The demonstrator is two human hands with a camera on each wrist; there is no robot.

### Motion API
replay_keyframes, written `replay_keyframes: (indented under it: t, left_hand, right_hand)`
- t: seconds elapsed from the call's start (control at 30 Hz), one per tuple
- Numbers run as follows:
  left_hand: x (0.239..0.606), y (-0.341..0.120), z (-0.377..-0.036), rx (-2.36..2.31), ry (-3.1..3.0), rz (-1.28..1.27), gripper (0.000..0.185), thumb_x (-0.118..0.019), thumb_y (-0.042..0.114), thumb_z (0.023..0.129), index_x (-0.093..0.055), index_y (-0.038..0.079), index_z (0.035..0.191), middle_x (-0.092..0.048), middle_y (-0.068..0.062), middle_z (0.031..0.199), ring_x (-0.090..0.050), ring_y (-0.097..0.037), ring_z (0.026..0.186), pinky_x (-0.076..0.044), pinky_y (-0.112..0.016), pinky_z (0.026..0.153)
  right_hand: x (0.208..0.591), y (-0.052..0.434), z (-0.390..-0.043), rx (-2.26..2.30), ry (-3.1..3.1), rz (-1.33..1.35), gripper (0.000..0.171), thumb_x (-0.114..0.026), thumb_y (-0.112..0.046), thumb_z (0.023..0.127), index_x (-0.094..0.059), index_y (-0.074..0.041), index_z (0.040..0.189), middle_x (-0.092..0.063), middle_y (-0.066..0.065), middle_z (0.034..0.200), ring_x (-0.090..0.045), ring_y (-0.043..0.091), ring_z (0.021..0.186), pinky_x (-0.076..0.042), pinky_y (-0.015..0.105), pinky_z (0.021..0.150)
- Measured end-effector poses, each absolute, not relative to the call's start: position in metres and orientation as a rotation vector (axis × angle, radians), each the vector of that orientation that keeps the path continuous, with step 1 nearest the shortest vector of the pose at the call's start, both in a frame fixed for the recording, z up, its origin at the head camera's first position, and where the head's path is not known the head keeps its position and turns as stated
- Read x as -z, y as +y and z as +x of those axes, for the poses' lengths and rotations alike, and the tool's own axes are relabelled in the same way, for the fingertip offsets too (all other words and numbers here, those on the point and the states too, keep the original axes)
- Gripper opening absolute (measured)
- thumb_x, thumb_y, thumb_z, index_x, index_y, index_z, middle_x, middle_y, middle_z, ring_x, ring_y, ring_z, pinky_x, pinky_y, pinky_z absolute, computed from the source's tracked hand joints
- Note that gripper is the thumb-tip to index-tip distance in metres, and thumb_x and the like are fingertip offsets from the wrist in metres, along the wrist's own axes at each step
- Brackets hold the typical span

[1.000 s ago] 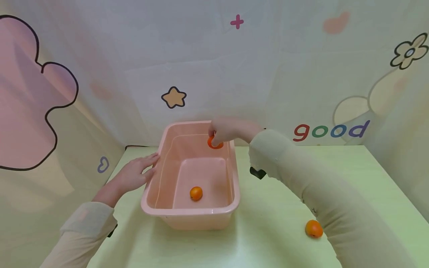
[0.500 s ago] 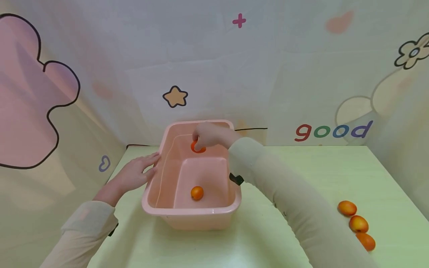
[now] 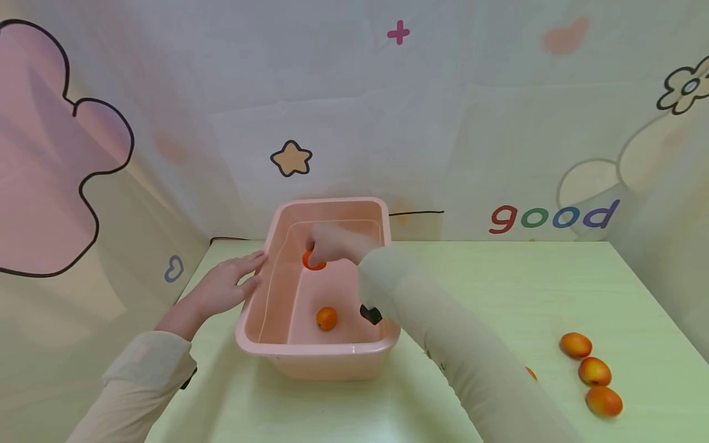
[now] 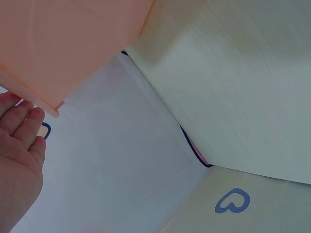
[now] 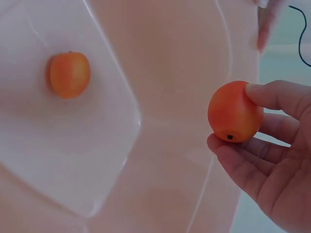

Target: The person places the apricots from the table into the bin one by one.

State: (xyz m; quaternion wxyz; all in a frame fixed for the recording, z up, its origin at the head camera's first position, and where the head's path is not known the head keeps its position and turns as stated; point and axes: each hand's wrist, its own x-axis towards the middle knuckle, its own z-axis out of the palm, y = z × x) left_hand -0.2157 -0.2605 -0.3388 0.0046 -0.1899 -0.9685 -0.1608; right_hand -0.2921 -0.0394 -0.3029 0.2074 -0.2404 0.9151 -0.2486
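Inside the pink plastic basin (image 3: 354, 349), my right hand (image 3: 332, 241) holds an orange-red oval fruit (image 3: 313, 262) above the floor. The right wrist view shows the held fruit (image 5: 235, 111) pinched between thumb and fingertips, a small dark spot on its underside. A similar fruit (image 3: 327, 319) lies on the basin floor, towards the near end. My left hand (image 3: 224, 286) rests its fingers against the basin's left rim, thumb apart. In the left wrist view, the fingertips (image 4: 35, 116) touch the rim from outside.
Several more such fruits are on the pale green table (image 3: 460, 271) at the right: a cluster (image 3: 595, 371), and one fruit (image 3: 532, 373) mostly hidden by the right sleeve. A printed curtain (image 3: 354, 123) hangs behind the table.
My right hand has moved left from the basin's far right corner and down into it, carrying the fruit. The forearm's shift uncovers fruits at the right. My left hand stays put.
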Motion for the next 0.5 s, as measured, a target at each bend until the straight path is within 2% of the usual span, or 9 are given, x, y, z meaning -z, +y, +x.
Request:
replay_keyframes:
  t: [0.3, 0.5]
  left_hand:
    - [0.341, -0.261, -0.216, 0.509, -3.054, -0.568, 0.049, -0.043, 0.027, 0.092, -0.034, 0.007, 0.135, -0.031, -0.013, 0.142, -0.034, -0.042, 0.124, -0.027, -0.059, 0.098]
    - [0.341, -0.26, -0.217, 0.516, -3.056, -0.559, 0.049, -0.044, 0.025, 0.092, -0.034, 0.008, 0.136, -0.031, -0.014, 0.142, -0.033, -0.042, 0.124, -0.027, -0.059, 0.098]
  right_hand:
    - [0.326, -0.051, -0.285, 0.484, 2.641, -0.686, 0.015, -0.077, -0.02, 0.066, -0.065, -0.026, 0.073, -0.059, -0.008, 0.08, -0.054, 0.015, 0.076, -0.048, 0.029, 0.068]
    - [0.342, -0.056, -0.28, 0.525, 2.419, -0.658, 0.011, -0.066, -0.005, 0.071, -0.061, -0.014, 0.075, -0.052, -0.001, 0.072, -0.047, 0.017, 0.073, -0.042, 0.027, 0.06]
